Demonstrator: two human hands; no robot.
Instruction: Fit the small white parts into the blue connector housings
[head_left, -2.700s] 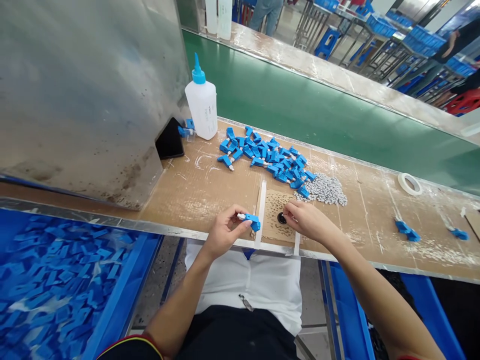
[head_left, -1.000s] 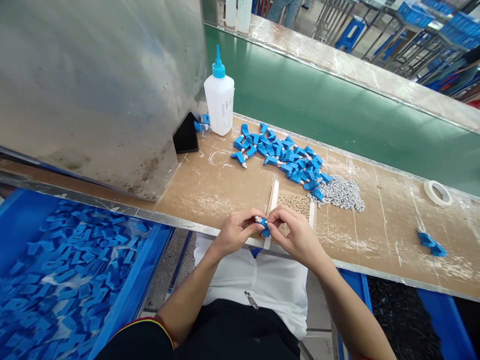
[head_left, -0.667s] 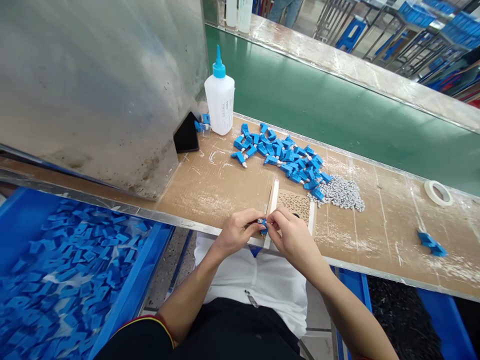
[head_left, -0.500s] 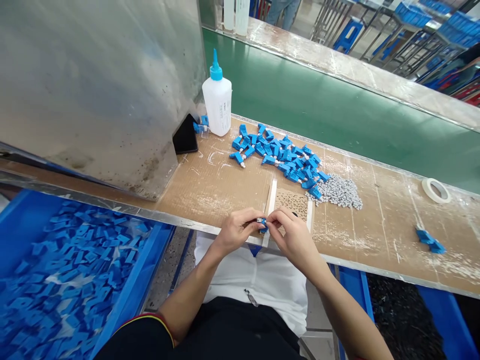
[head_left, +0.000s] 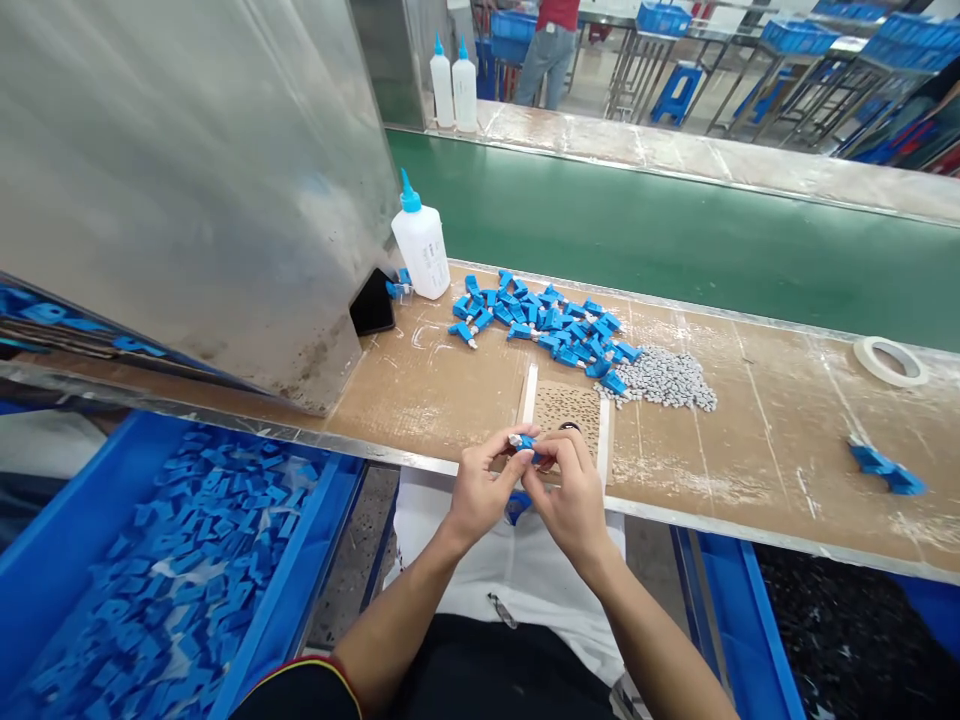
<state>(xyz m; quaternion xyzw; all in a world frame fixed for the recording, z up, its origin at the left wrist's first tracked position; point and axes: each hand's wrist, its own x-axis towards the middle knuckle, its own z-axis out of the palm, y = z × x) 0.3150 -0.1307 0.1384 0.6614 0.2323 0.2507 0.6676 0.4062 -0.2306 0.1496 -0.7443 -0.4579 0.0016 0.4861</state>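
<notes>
Pinching part (head_left: 528,446) in left hand (head_left: 481,490) and right hand (head_left: 574,492), maybe risking dropping past bench (head_left: 420,395) toward 6 o'clock if loosening grip.

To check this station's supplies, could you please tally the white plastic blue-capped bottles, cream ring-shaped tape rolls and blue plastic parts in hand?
White bottles: 3
Cream tape roll: 1
Blue part between left hand and right hand: 1
Total: 5

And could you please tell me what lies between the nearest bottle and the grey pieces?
In the head view, blue parts lie heaped between the bottle and grey pieces.
</notes>
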